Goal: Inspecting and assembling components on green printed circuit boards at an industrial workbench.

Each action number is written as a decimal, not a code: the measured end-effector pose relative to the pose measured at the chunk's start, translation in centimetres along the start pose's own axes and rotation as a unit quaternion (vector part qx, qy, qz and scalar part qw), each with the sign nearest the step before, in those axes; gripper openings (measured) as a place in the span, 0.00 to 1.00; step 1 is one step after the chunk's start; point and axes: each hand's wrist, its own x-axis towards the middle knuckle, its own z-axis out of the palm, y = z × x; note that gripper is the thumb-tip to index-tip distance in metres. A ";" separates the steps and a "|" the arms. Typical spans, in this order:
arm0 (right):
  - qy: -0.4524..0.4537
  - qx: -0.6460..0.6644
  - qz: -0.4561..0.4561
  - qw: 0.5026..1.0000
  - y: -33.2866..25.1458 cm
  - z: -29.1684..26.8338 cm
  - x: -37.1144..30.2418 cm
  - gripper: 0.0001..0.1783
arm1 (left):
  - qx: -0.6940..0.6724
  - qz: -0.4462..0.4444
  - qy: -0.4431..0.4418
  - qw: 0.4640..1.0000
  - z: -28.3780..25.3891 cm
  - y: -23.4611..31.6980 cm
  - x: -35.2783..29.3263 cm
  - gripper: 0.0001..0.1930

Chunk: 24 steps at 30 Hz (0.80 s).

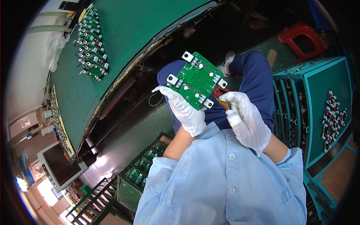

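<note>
In my gloved left hand [186, 112] is a green circuit board [197, 81], gripped at its lower left edge and tilted above my lap. White and black square parts stick out near its corners, with small white round pieces and thin wires across its face. My gloved right hand [246, 119] is closed around a red and yellow plier-like hand tool [222, 102] beside the board's lower right edge. The tool's tip is partly hidden by the board, so I cannot tell whether it touches it. A thin dark wire loop hangs left of the board.
A green worktable [123, 28] with a worn edge lies at left, bearing rows of assembled circuit boards [91, 48]. Teal panels [318, 90] stand at right, with small parts [332, 118] on one. A green rack [131, 183] holds more boards at lower left. A red stool [318, 45] stands behind.
</note>
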 end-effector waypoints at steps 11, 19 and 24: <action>-0.065 -0.077 -0.017 0.995 -0.5 0.3 0.5 0.16 | -0.013 0.040 0.063 0.997 1.5 -1.5 -1.3 0.48; -0.041 -0.091 -0.015 0.995 -0.7 -0.7 0.1 0.12 | -0.049 -0.005 -0.002 0.999 -1.3 1.4 1.2 0.41; 0.018 -0.069 0.006 0.997 -1.3 -1.7 0.4 0.15 | -0.068 0.040 0.016 0.997 -1.6 1.4 1.8 0.46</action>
